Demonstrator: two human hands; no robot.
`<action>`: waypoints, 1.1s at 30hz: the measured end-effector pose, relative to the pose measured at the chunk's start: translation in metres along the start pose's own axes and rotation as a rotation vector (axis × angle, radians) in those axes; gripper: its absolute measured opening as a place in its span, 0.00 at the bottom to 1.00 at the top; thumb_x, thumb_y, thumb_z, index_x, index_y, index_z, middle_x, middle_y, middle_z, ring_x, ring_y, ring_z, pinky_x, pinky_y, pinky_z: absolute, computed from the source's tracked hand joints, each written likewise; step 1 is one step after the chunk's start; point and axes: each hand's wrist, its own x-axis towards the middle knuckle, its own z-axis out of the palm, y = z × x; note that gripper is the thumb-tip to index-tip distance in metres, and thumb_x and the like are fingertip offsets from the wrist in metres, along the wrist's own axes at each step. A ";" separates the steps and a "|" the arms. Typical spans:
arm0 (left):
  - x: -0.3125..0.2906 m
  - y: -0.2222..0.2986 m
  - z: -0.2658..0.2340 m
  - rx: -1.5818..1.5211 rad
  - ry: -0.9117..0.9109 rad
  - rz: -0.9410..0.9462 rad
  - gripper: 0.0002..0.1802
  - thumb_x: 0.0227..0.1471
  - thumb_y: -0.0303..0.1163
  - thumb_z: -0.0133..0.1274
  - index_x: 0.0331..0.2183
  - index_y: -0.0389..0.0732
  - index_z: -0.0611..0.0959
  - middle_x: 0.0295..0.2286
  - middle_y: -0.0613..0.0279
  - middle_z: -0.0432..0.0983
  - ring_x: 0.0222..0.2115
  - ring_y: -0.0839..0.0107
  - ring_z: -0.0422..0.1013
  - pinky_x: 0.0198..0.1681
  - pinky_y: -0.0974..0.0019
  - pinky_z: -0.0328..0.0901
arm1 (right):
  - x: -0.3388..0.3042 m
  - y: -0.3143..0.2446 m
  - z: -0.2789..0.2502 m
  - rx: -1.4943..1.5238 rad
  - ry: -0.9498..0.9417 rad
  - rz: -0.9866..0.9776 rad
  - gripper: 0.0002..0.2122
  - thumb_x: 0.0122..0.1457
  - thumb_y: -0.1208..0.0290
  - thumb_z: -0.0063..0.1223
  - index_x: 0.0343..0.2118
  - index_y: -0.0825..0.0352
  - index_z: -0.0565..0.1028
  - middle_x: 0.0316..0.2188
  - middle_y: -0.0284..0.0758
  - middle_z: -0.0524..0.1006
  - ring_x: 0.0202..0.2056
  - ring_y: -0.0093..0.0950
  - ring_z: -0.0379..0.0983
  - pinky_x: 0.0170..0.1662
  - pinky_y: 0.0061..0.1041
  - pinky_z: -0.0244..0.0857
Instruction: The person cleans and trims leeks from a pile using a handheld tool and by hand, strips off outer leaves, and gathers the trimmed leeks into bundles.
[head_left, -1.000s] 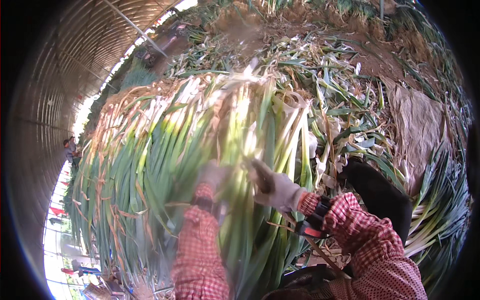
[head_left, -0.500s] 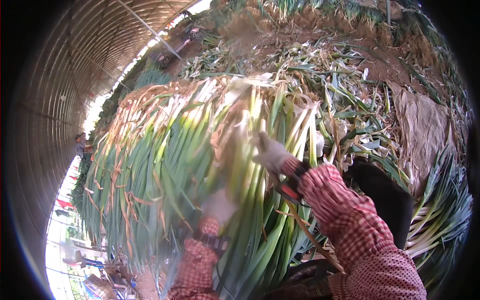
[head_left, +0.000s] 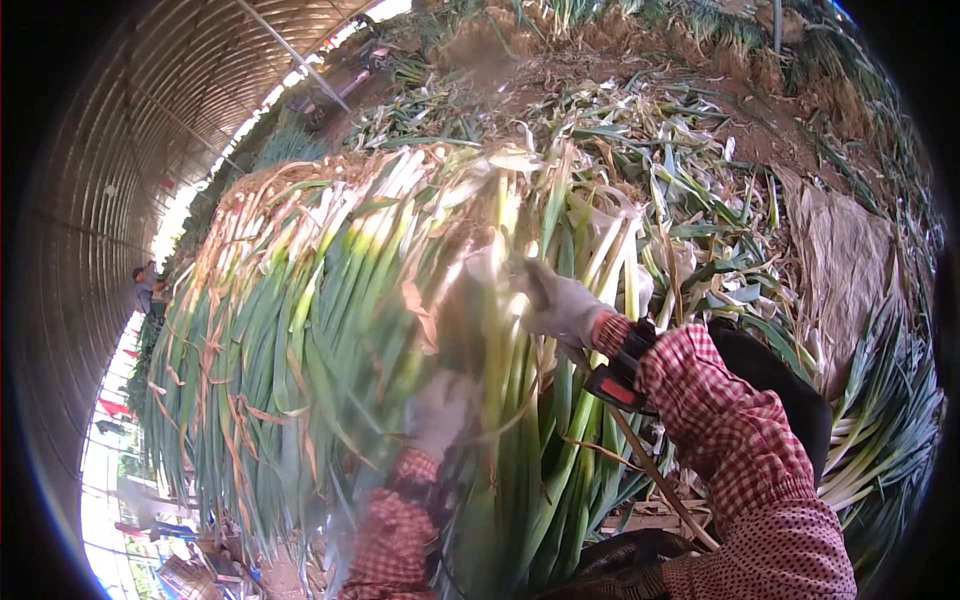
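A long pile of green onions (head_left: 330, 290) lies before me, white root ends far and green leaves hanging toward me. My right hand (head_left: 565, 305), in a pale glove, is closed at the pale stalks of some thick green onions right of the middle. A whitish, blurred strip shows beside its fingers; what they hold is hidden. My left hand (head_left: 443, 410), also gloved, is lower and further left among the green leaves. Motion and haze smear its fingers. A dry, curled leaf (head_left: 418, 312) hangs above it.
Stripped leaves (head_left: 690, 200) litter the soil beyond and to the right. A brown sheet (head_left: 835, 265) and another green onion bundle (head_left: 865, 440) lie at the right. A thin stick (head_left: 650, 470) slants below my right forearm. Another person (head_left: 148, 285) is at the far left.
My right hand has shifted slightly right. My left hand has moved slightly up and right, its fingers still blurred. The pile sits a little further left in the view.
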 end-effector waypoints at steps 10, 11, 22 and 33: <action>0.009 -0.054 -0.013 0.585 0.341 -0.442 0.21 0.47 0.35 0.58 0.44 0.43 0.76 0.34 0.44 0.77 0.39 0.46 0.74 0.41 0.50 0.68 | 0.031 -0.013 0.013 0.045 0.004 0.153 0.41 0.45 0.64 0.63 0.62 0.69 0.54 0.45 0.50 0.75 0.46 0.41 0.74 0.50 0.34 0.69; 0.011 -0.053 -0.015 0.563 0.278 -0.592 0.21 0.47 0.37 0.59 0.44 0.42 0.77 0.35 0.42 0.78 0.40 0.45 0.74 0.42 0.51 0.68 | 0.020 -0.004 0.024 0.103 -0.044 0.049 0.42 0.47 0.62 0.63 0.64 0.69 0.52 0.46 0.50 0.75 0.46 0.40 0.74 0.50 0.34 0.69; -0.012 -0.047 -0.029 0.298 0.186 -0.558 0.26 0.42 0.43 0.61 0.43 0.38 0.80 0.38 0.43 0.78 0.42 0.49 0.75 0.45 0.55 0.67 | -0.154 -0.023 0.071 0.106 -0.441 -0.243 0.48 0.47 0.64 0.63 0.68 0.61 0.43 0.29 0.43 0.77 0.33 0.39 0.77 0.40 0.35 0.70; -0.009 0.043 -0.029 0.295 0.136 -0.396 0.27 0.47 0.38 0.52 0.49 0.38 0.72 0.39 0.36 0.76 0.42 0.44 0.73 0.47 0.54 0.65 | -0.107 -0.020 0.060 0.215 -0.154 -0.223 0.44 0.44 0.65 0.60 0.65 0.65 0.49 0.37 0.52 0.78 0.42 0.48 0.76 0.48 0.37 0.69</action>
